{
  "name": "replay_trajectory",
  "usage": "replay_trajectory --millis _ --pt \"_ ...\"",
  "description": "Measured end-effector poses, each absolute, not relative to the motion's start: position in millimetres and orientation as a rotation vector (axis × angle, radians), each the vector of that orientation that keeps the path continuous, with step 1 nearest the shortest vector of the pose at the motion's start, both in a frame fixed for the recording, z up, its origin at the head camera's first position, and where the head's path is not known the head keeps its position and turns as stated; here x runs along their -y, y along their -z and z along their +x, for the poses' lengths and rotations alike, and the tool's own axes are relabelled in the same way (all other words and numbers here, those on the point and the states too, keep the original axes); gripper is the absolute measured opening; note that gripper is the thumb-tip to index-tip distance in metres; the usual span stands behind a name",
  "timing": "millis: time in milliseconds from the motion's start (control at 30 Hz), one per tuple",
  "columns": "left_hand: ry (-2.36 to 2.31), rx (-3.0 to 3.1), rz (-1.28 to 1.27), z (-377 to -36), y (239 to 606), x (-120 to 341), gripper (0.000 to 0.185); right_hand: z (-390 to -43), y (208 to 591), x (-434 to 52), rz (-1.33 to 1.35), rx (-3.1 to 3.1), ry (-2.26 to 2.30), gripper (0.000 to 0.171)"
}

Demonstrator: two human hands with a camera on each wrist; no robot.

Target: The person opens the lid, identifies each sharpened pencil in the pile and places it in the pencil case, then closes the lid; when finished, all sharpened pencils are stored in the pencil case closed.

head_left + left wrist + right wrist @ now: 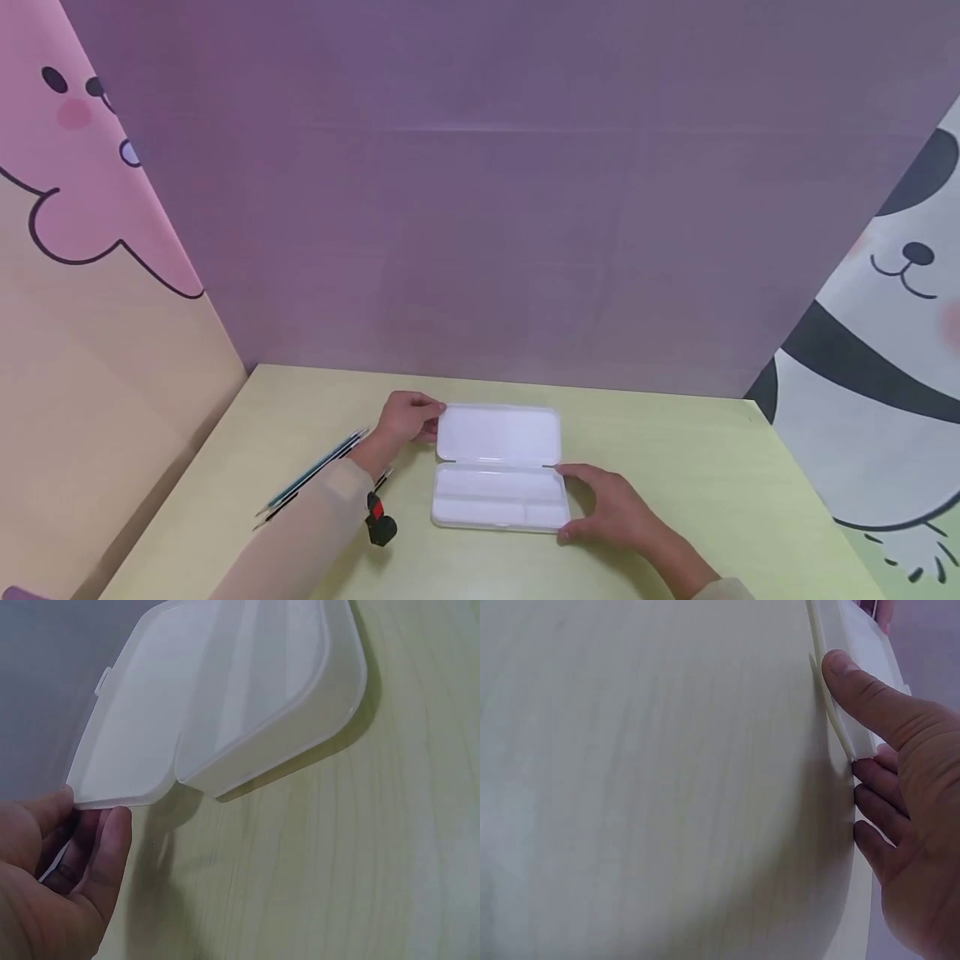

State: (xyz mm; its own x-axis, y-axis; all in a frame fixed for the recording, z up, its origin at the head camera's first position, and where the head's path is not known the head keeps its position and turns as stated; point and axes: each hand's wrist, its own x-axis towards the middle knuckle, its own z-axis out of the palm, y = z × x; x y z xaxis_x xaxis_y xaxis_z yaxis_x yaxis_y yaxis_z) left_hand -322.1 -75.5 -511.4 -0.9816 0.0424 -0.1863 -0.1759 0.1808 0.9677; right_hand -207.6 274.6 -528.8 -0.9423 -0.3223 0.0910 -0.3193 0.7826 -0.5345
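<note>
Pale tabletop (690,450), plain white open case (480,483) between two hands (407,417) (613,510)

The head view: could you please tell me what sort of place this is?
Probably a small staged booth rather than an ordinary room: it has a pale table, a plain purple backdrop behind it, and cartoon-printed panels on both sides.

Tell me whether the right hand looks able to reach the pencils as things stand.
Probably not: the right hand holds the right end of the white case, and that case and the left sleeve lie between it and the pencils.
</note>
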Motion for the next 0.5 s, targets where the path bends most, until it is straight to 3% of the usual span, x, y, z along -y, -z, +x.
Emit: replay_trajectory --millis 500 --pt "-1.919 -2.279 -0.112 -327.9 517.5 77.4 0.017 -211.2 529.4 -271.3 -0.509 -2.981 0.818 0.097"
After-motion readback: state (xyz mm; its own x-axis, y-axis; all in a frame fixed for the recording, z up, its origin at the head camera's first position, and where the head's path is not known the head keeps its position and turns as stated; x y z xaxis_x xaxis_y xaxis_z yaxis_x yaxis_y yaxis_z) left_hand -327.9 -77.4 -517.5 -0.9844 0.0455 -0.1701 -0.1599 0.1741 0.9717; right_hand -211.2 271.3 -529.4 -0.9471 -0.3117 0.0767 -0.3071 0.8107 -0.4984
